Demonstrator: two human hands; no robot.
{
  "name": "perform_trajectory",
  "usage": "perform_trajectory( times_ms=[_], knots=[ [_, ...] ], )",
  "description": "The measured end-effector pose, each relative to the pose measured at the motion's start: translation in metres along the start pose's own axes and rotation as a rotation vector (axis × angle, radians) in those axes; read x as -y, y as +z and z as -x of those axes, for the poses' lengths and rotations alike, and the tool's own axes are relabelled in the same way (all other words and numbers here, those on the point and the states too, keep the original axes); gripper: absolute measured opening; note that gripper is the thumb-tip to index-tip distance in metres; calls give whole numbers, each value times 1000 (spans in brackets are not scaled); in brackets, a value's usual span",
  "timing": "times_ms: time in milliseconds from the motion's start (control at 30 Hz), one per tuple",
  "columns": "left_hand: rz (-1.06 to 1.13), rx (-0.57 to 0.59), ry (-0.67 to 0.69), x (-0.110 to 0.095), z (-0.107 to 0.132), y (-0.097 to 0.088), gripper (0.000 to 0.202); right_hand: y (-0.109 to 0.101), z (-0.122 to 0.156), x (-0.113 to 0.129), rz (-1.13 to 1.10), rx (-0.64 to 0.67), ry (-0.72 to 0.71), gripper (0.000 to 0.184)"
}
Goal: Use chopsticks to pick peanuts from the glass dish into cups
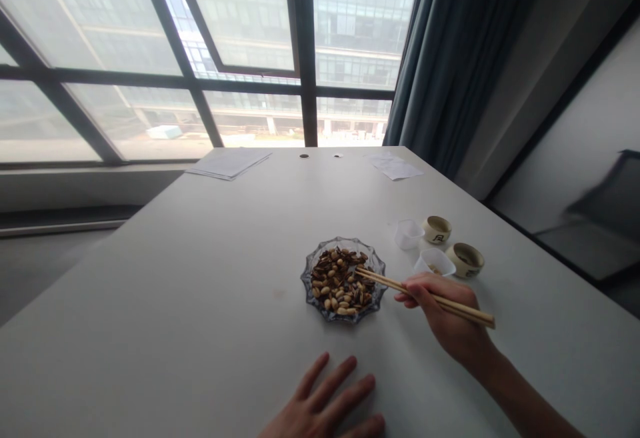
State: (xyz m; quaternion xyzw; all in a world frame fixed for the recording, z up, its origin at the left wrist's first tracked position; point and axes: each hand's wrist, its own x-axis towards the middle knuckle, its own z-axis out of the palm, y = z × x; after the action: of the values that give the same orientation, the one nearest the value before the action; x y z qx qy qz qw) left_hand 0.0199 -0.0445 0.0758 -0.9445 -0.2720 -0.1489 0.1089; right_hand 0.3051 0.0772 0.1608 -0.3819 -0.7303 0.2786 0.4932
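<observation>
My right hand (445,315) is closed around a pair of wooden chopsticks (457,308). Their tips reach over the right part of a scalloped glass bowl (309,295), at the nuts and seeds inside. Pale pistachios (345,301) lie toward the near side, and darker striped seeds (330,265) toward the far side. Whether the tips pinch a piece is too small to tell. My left hand (325,401) rests with spread fingers on the table in front of the bowl, holding nothing. Just beyond my right hand stands a clear plastic cup (423,265) with a few pale pieces in it.
Another clear plastic cup (407,237) and two cream ceramic cups, one farther (437,235) and one nearer (474,266), stand right of the bowl. Papers (230,163) and a thin sheet (395,166) lie at the white table's (175,271) far end, before the windows.
</observation>
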Motion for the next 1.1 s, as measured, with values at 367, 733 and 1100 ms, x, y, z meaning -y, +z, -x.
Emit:
perform_trajectory(
  times_ms=[367,733,1100],
  knots=[
    [11,14,-1,0,0,-1,62,10,6,-9,-108,-8,142,41],
    [-4,35,11,0,1,1,71,-35,-4,25,-31,-409,231,41],
    [-48,-4,32,2,0,5,59,-135,-9,13,278,-714,463,32]
  ],
)
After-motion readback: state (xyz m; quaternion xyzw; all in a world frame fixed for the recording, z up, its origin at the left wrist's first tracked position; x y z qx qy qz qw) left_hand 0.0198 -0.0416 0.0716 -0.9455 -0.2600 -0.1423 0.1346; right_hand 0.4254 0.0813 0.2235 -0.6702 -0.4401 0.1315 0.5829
